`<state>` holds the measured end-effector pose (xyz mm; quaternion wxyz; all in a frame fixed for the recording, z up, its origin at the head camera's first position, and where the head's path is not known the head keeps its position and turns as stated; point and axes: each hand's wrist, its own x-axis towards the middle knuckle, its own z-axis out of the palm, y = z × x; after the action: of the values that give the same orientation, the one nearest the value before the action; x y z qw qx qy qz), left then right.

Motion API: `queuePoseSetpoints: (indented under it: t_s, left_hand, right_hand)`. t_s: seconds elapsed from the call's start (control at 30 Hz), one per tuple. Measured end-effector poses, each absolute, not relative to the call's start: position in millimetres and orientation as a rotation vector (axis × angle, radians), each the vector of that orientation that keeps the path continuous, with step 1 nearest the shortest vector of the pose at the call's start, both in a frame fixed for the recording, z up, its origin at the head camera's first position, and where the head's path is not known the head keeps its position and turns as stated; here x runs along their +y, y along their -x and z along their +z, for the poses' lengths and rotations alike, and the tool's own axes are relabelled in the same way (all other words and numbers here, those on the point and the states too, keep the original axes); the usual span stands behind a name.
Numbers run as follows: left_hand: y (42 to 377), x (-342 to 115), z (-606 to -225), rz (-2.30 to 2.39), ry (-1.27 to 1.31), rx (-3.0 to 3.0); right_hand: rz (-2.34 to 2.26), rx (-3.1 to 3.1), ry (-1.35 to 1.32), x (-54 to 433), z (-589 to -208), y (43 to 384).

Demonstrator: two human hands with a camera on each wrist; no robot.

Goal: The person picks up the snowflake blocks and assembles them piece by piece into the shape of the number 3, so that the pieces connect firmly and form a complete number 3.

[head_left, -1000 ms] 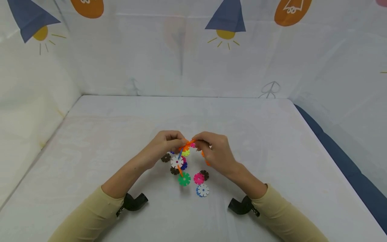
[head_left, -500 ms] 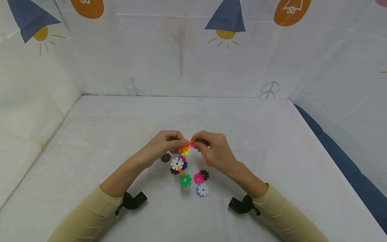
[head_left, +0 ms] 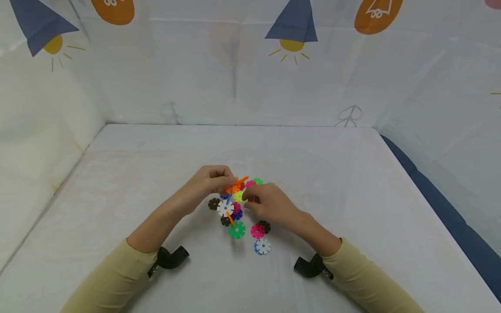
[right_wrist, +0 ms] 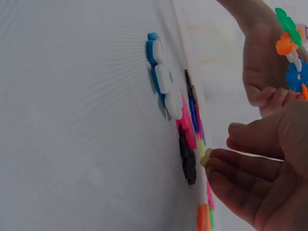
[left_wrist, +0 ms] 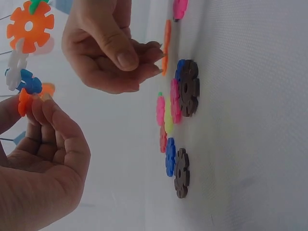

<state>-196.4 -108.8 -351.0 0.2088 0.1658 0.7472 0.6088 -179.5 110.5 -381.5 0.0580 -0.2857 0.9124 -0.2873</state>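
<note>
My left hand (head_left: 211, 182) pinches the top of a chain of interlocking notched plastic discs. From the fingertips hang orange discs (head_left: 236, 188), then a blue disc (left_wrist: 30, 83), a white disc (head_left: 225, 208), another orange disc (left_wrist: 30, 26) and a green disc (head_left: 236, 230) at the low end. The chain is off the table. My right hand (head_left: 272, 202) is over the loose discs, thumb and fingers apart and bent, with nothing between them in the right wrist view. In the left wrist view its fingertips overlap a loose orange disc (left_wrist: 166, 48).
Loose discs lie on the white table (head_left: 156, 152): a brown disc (head_left: 214, 204) at left, a yellow disc (head_left: 238, 196) in the middle, a pink disc (head_left: 257, 231) partly over a brown one, and a white disc (head_left: 263, 246) over a blue one nearest me. White sheeting (head_left: 188, 78) surrounds the table.
My right hand has let go of the orange discs at the chain's top and moved down toward the loose discs. The left hand has shifted slightly left and up with the chain.
</note>
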Motion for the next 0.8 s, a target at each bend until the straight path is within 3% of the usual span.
queuePoseSetpoints:
  t_s: [0.8]
  left_hand:
    - [193.7,-104.9,-355.0,1.681,-0.452,2.046]
  right_hand:
    - [-0.571,2.596,0.897,101.3,-389.0,170.3]
